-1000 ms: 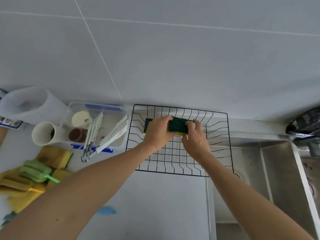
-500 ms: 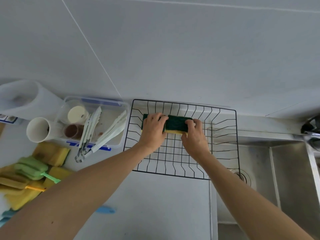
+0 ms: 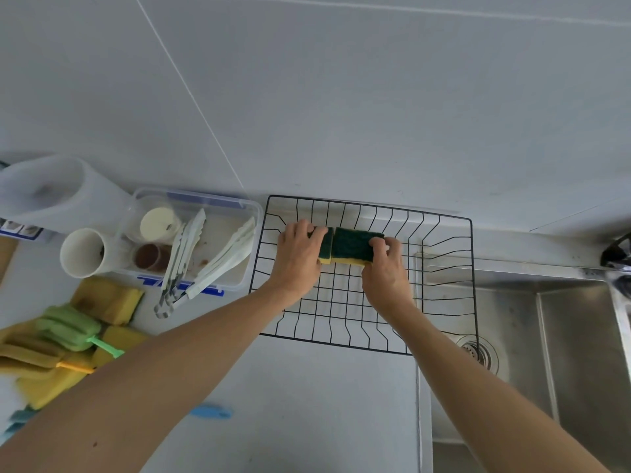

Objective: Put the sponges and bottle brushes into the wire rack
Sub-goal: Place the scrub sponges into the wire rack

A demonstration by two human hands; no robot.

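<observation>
Both hands inside black wire rack at its 11 o'clock area: left hand grip grasping one green-topped yellow sponge, right hand grip grasping a second green-topped sponge, the two sponges touching side by side near the rack's back wall. Rack sits on the white desk, its 3 o'clock edge overhanging the steel sink. At frame 8 o'clock, a pile of yellow sponges with a green bottle brush and a yellow bottle brush on it; clear plastic container with white tongs at 9 o'clock of the rack.
</observation>
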